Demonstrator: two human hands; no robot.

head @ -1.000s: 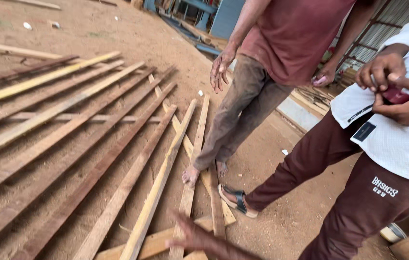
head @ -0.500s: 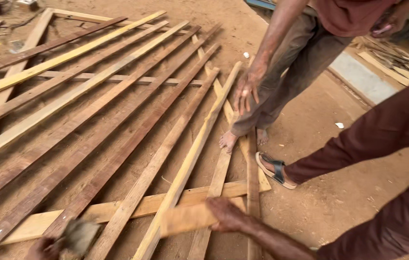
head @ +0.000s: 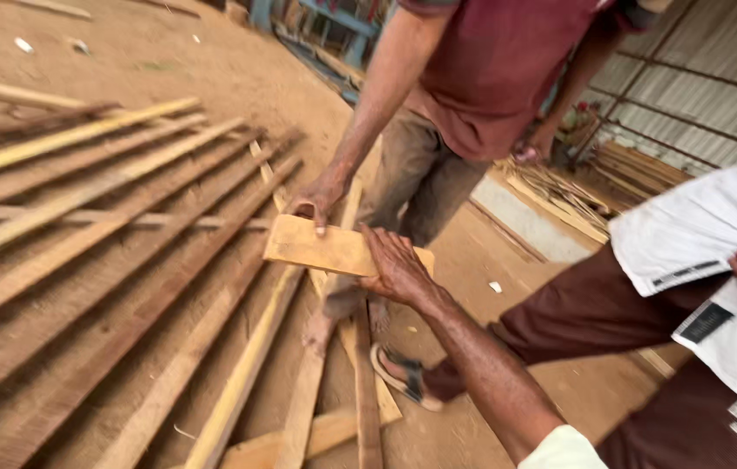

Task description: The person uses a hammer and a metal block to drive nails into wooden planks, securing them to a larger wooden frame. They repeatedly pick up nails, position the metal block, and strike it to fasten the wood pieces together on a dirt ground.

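My right hand (head: 396,267) reaches out from the lower right and grips the near end of a short, pale wooden board (head: 316,247), holding it flat above the ground. A person in a dark red shirt (head: 499,69) stands opposite and has a hand (head: 316,201) on the board's far edge. My left hand is out of view.
Long planks (head: 99,252) lie side by side on the sandy ground at left, and more slats (head: 247,382) lie under the board. A second person in a white shirt and brown trousers (head: 611,304) stands at right. Stacked wood (head: 559,187) and a corrugated wall (head: 716,87) are behind.
My right hand has lifted the short board off the ground. The person in the red shirt has put a hand on its far edge. My left hand has dropped out of view.
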